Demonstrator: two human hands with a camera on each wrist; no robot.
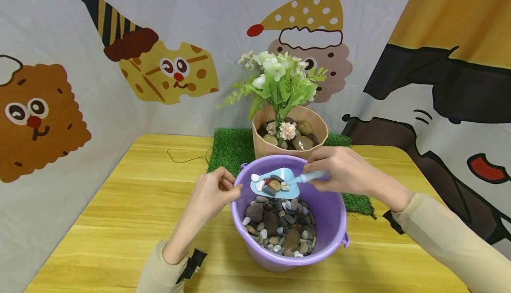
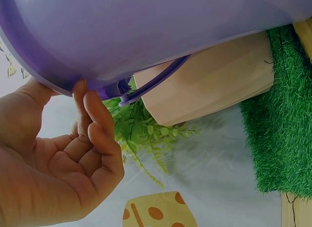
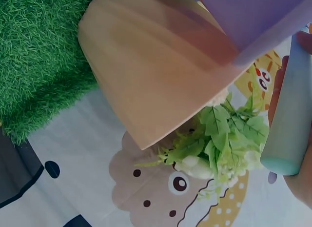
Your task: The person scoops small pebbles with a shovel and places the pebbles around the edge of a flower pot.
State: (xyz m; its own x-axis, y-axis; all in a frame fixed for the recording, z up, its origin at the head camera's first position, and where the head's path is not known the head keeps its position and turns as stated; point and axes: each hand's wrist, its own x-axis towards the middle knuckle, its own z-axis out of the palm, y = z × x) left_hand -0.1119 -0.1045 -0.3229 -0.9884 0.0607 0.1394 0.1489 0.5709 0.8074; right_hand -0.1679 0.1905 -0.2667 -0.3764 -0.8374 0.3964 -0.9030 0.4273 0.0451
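A purple bucket (image 1: pixel 337 222) stands on the table with pebbles (image 1: pixel 271 222) of several colours and sizes over its bottom. My right hand (image 1: pixel 339 168) grips the handle of a light blue toy shovel (image 1: pixel 293 191), whose blade carries several pebbles inside the bucket's mouth, above the heap. In the right wrist view the pale blue handle (image 3: pixel 290 110) lies within the fingers at the right edge. My left hand (image 1: pixel 213 193) pinches the bucket's left rim between thumb and fingers; the left wrist view shows the fingertips (image 2: pixel 80 85) against the outer wall, close to the bucket's handle joint.
Right behind the bucket, a peach flower pot (image 1: pixel 259 151) holds stones and white flowers (image 1: pixel 275 71) with green leaves. It stands on a green turf mat (image 1: pixel 231 151). A thin dark cord (image 1: pixel 187 160) lies on the wooden table (image 1: pixel 131 208). A cartoon-printed cloth (image 1: pixel 179 9) hangs behind.
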